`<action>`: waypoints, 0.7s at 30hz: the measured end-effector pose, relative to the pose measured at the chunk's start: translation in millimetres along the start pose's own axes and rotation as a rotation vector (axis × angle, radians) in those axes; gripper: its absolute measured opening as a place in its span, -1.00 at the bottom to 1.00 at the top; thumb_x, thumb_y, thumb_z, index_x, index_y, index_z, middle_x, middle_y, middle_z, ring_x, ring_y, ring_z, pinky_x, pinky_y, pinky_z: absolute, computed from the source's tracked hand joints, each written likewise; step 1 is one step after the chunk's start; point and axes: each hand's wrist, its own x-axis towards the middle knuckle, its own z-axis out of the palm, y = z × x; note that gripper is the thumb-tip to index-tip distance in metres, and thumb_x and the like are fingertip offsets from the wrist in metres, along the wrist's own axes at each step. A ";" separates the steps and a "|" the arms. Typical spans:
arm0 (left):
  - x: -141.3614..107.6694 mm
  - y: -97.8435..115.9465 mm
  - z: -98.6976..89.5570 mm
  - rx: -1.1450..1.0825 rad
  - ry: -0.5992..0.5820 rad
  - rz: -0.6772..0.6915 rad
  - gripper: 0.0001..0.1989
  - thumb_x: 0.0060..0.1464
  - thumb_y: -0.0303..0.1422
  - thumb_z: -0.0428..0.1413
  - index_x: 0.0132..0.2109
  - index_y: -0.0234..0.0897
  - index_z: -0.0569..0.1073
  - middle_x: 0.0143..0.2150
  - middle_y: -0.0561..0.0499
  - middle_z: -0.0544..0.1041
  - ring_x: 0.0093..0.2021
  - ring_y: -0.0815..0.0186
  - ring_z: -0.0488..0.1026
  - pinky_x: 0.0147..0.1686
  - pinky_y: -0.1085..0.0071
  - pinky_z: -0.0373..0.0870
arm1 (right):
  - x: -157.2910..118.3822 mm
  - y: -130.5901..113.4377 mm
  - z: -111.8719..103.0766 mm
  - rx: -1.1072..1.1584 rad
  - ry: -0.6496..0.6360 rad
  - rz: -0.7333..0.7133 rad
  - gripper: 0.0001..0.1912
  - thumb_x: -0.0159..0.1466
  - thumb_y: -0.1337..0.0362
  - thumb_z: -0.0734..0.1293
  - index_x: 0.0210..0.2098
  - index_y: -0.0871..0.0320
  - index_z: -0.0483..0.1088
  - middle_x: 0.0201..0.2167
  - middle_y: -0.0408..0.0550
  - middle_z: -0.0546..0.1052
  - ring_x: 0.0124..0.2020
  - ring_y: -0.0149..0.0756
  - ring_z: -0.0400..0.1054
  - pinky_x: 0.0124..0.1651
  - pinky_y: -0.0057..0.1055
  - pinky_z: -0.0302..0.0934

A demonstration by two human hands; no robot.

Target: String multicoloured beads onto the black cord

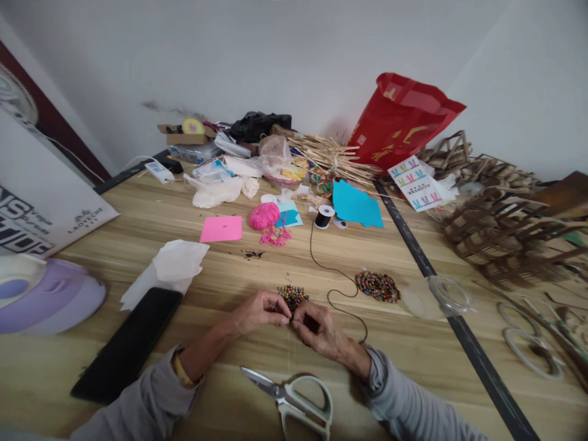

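Multicoloured beads [293,295] partly hidden, left fingers [278,319], right fingers [301,310], both seemingly pinched, hold unclear

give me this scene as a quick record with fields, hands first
left hand: fingertips drawn together; anything held is too small to tell
right hand: fingertips also together, close to the left hand's
just beyond hands: heap of multicoloured beads
right of heap: coiled bead strands
black cord: winds from spool toward right wrist
near edge: pale-handled scissors
farther back: pink yarn, red bag
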 end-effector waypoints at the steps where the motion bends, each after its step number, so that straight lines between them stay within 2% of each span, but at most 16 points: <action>1: -0.1 0.1 0.0 0.003 0.000 0.002 -0.80 -0.20 -0.35 0.33 -0.38 -0.37 0.56 -0.50 0.04 0.55 -0.48 0.42 0.40 -0.41 0.52 0.29 | 0.1 0.1 0.0 0.002 0.002 -0.003 -0.82 0.28 0.25 0.25 -0.43 0.19 0.33 -0.56 -0.15 0.36 -0.54 -0.45 0.19 -0.48 -0.53 0.08; 6: -0.2 -0.4 0.2 0.018 0.002 0.008 -0.80 -0.21 -0.37 0.33 -0.38 -0.38 0.55 -0.49 0.03 0.54 -0.48 0.43 0.40 -0.42 0.53 0.28 | -0.1 0.9 0.2 -0.003 0.009 -0.016 -0.83 0.28 0.27 0.25 -0.41 0.20 0.35 -0.54 -0.13 0.38 -0.53 -0.44 0.21 -0.47 -0.53 0.09; 21: 0.3 -0.6 0.6 0.051 -0.007 0.025 -0.83 -0.20 -0.41 0.31 -0.38 -0.39 0.55 -0.47 0.03 0.55 -0.46 0.43 0.39 -0.40 0.52 0.24 | 0.6 1.1 -0.7 0.050 0.000 -0.009 -0.74 0.29 0.13 0.28 -0.41 0.21 0.36 -0.54 -0.12 0.40 -0.53 -0.43 0.24 -0.46 -0.53 0.15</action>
